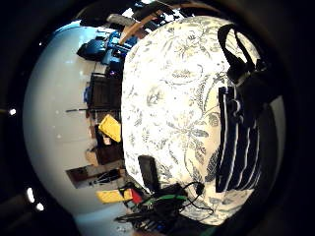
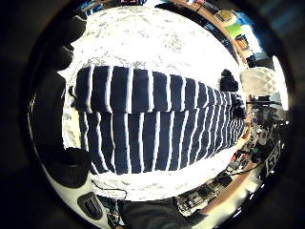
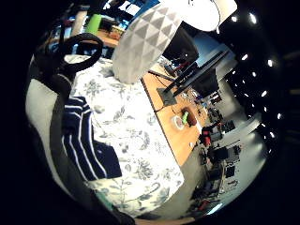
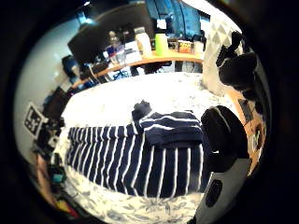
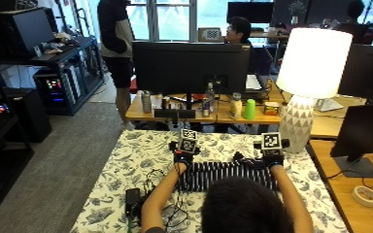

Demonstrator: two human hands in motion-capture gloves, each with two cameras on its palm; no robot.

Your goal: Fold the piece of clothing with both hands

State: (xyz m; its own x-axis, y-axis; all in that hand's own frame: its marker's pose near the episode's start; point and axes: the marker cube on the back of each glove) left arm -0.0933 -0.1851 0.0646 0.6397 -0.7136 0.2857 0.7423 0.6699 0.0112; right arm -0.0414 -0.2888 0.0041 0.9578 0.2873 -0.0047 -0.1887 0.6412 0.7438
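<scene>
A navy, white-striped garment [image 5: 228, 174] is laid flat as a long band near the table's [image 5: 128, 165] near edge, on floral cloth. Its left end is touched by the left hand [image 5: 182, 156]; its right end, folded over, is pinched by the right hand [image 5: 272, 156].

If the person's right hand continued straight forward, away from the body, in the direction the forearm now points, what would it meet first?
Probably only the floral tablecloth at first. The right hand rests at the end of the navy white-striped garment; beyond the cloth stands the white faceted lamp base, slightly to its right, though depth is unclear.
</scene>
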